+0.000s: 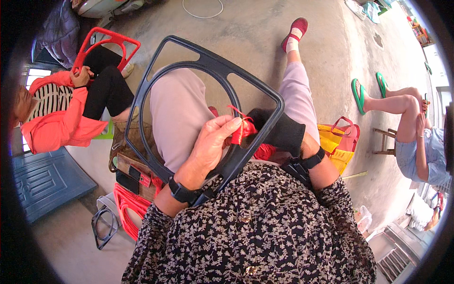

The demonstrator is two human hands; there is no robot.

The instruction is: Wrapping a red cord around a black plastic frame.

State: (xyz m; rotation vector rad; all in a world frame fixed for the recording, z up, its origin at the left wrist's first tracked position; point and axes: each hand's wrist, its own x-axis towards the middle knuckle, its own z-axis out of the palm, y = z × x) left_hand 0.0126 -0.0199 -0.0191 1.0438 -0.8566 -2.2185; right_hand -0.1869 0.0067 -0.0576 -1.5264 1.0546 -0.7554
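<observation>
A dark plastic frame with a large round opening lies tilted across my lap. Bare and closed, my left hand pinches a thin red cord between thumb and fingertips, inside the frame's opening. My right hand wears a black-cuffed glove and reaches under the frame's right bar. Bunched red material shows at its end, touching my left fingertips; whether this is glove or cord I cannot tell. The right fingers look closed, but what they hold is hidden. More red material shows below the bar.
On the left a seated person holds a red frame. Beside my left arm are a red phone, a red cord bundle and a small dark frame. A yellow and red bag stands at right, near another seated person with green sandals.
</observation>
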